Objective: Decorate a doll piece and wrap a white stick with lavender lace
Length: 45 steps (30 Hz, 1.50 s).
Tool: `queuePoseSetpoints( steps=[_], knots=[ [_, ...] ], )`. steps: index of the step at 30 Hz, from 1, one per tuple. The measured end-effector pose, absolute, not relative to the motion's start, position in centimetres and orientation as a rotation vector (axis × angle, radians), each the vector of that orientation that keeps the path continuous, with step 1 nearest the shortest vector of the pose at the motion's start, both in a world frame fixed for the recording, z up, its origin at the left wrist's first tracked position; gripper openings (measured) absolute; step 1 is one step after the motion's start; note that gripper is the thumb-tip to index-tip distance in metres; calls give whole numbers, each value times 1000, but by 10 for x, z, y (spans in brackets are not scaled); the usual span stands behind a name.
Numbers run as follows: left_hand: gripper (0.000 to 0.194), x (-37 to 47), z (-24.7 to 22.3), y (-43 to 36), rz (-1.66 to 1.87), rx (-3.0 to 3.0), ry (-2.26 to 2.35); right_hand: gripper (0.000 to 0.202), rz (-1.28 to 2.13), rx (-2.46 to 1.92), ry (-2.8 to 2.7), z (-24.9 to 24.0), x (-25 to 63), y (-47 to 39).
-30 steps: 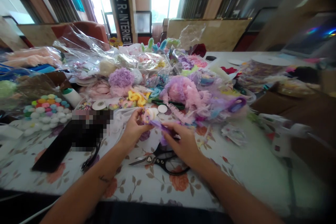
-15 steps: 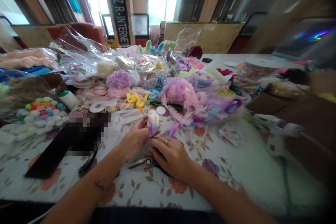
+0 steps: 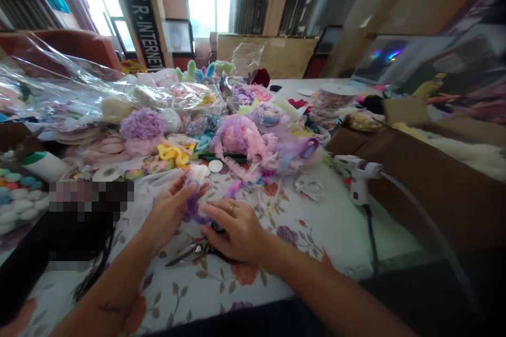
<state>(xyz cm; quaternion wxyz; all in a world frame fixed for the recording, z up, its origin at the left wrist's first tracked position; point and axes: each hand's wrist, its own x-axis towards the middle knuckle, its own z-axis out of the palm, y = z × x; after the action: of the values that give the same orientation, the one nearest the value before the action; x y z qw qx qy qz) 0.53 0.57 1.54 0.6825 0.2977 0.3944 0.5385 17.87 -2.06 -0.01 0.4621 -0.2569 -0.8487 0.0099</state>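
Observation:
My left hand [image 3: 168,213] is closed round a small craft piece [image 3: 194,189], pale at the top with purple translucent material below; blur hides its exact kind. My right hand [image 3: 239,229], a ring on one finger, pinches the lower end of the purple strip [image 3: 193,209] that curves down from that piece. Beneath the right hand lies a pair of scissors [image 3: 193,253], blades pointing left on the floral tablecloth [image 3: 213,287]. Just beyond the fingers are a white disc [image 3: 215,166] and a purple-pink scrap [image 3: 235,188].
Pink and purple trim [image 3: 243,139] and a lilac pompom [image 3: 143,124] lie in a heap across the back. On the right, a glue gun [image 3: 358,179] stands by a cardboard box [image 3: 411,184]. A dark, partly pixelated object [image 3: 23,253] lies at left.
My view has swung to the right, so everything sits further left. The purple strip now shows as a loop between my hands, which are slightly further apart.

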Motion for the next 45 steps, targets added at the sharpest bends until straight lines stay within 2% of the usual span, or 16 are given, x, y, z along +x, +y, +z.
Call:
queuePoseSetpoints(
  steps=[3,6,10,12,16,21,25,28,30,34,37,42,45],
  knots=[
    [16,-8,26,15,1496,603,800,20,27,-777,-1851,8,192,-14],
    [14,-22,35,23,1672,453,750,9,180,-1013,-1640,17,208,-6],
    [12,-31,36,31,1729,336,780,11,838,-1120,-1952,29,225,1],
    [11,-30,31,33,1712,352,801,13,1031,-1088,-2243,32,227,0],
    [6,-22,19,32,1561,504,797,34,903,-1110,-2656,33,217,-3],
    [24,-16,9,26,1293,689,781,25,872,-1135,-2768,35,209,-6],
    [37,-18,4,26,1184,799,751,24,1323,-1205,-2535,41,222,-5],
    [38,-20,2,31,1154,832,734,22,1758,-1082,-2109,38,233,-1],
    [37,-20,3,35,1139,841,738,28,1890,-946,-1851,30,236,3],
    [35,-21,8,40,1144,865,728,52,1974,-686,-1532,13,231,3],
    [33,-23,9,40,1159,858,705,59,2073,-623,-1377,3,224,0],
    [37,-29,6,32,1168,814,698,64,2169,-824,-1384,-5,219,-5],
    [42,-30,7,27,1176,793,710,67,2115,-966,-1548,-3,216,-9]
  ],
)
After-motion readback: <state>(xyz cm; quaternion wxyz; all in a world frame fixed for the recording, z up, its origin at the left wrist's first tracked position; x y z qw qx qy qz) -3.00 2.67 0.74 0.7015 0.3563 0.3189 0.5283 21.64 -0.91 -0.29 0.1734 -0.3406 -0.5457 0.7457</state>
